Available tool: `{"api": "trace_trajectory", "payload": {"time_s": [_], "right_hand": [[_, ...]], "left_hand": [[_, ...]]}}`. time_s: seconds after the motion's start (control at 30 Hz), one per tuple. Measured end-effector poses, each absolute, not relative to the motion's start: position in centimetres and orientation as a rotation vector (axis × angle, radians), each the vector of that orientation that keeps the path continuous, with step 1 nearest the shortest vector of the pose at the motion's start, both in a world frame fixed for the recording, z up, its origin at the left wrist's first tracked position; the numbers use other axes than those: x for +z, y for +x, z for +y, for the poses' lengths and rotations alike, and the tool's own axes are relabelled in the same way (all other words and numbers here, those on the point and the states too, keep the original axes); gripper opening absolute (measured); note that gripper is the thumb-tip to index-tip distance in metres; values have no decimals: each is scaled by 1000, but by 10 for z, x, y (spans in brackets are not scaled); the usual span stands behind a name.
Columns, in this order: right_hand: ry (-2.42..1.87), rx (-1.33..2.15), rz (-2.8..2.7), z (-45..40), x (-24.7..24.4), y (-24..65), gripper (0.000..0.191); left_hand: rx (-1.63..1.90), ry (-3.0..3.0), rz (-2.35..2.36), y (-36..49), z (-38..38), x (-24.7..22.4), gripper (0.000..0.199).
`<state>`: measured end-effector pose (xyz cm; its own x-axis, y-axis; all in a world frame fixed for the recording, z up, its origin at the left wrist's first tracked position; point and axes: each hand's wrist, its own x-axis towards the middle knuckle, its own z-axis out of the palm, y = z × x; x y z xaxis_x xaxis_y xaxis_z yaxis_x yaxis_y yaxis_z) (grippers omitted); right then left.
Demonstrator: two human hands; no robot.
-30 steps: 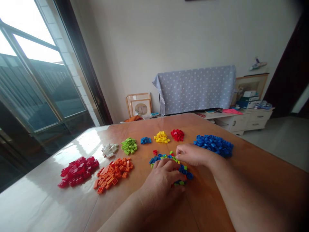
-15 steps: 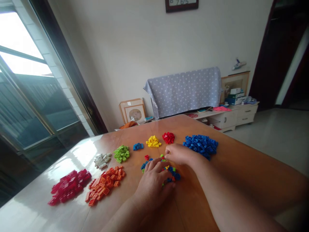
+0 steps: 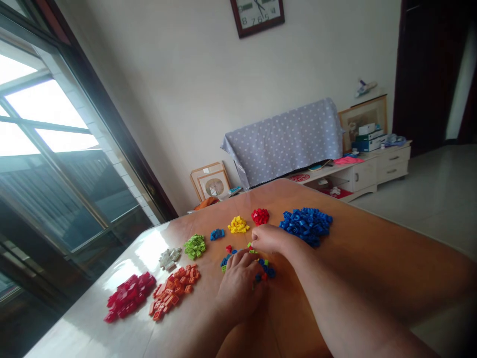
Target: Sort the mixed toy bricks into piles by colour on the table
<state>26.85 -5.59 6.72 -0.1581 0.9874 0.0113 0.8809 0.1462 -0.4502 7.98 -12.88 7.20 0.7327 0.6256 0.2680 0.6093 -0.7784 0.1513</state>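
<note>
My left hand (image 3: 242, 278) lies palm down with its fingers spread over a small mixed heap of bricks (image 3: 267, 269), covering part of it. Beside the heap's far edge, my right hand (image 3: 266, 238) has its fingers curled together; what they hold, if anything, is hidden. Just beyond it are a red pile (image 3: 260, 216) and a yellow pile (image 3: 238, 224). A large blue pile (image 3: 306, 226) is to the right of my right hand. A small blue group (image 3: 217, 234) and a single red brick (image 3: 228, 248) lie left of my right hand.
Light green (image 3: 195, 246), whitish (image 3: 170, 258), orange (image 3: 175, 291) and dark pink (image 3: 129, 297) piles run down the left of the table (image 3: 290, 318). Behind the table are a low white cabinet (image 3: 364, 176) and a dotted cloth (image 3: 285, 141) over something.
The view has tilted and shifted, showing more of the wall clock. My left hand remains over the mixed heap, its fingers slightly closer in. My right hand stays curled near the heap's far edge.
</note>
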Motion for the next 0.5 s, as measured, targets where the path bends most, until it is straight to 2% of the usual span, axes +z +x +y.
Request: {"api": "trace_trajectory", "payload": {"time_s": [0.2,0.5], "right_hand": [[-1731,523,-2138,-51,58,265,26],[-1659,504,-2149,-48,50,262,18]], "left_hand": [[523,2838,1245,90,-133,56,10],[753,2733,1362,83,-143,50,9]]}}
